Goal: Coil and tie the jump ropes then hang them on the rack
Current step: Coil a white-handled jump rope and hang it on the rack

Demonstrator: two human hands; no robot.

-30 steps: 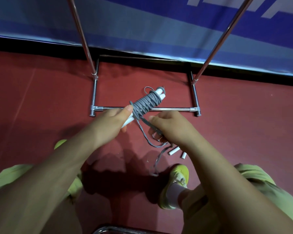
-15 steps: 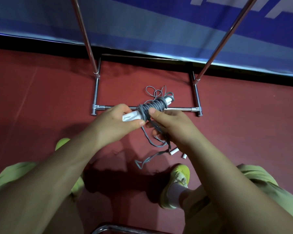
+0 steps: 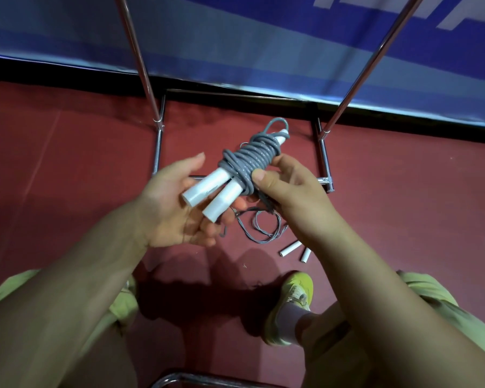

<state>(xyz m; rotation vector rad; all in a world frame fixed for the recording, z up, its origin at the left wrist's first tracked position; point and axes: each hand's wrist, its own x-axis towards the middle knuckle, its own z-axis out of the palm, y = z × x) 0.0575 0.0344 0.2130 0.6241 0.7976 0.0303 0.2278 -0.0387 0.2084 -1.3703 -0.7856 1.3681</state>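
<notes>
Red floor [image 3: 67, 177] – hands [image 3: 263, 191] hold coiled rope [image 3: 249, 161] before rack [image 3: 324, 152].

Two hands are seen, a left hand [image 3: 174, 203] and a right hand [image 3: 289, 191]. One wrapped jump rope [image 3: 247, 166] is counted, with two white handles [image 3: 207, 189]. One more jump rope [image 3: 261, 228] is counted on the floor, with two white handles [image 3: 290, 248]. One metal rack [image 3: 158, 147] and two yellow shoes [image 3: 293, 295] are counted.

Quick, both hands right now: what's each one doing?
Left hand: open, fingers relaxed under the white handles.
Right hand: grips the coiled grey rope between thumb and fingers.
</notes>
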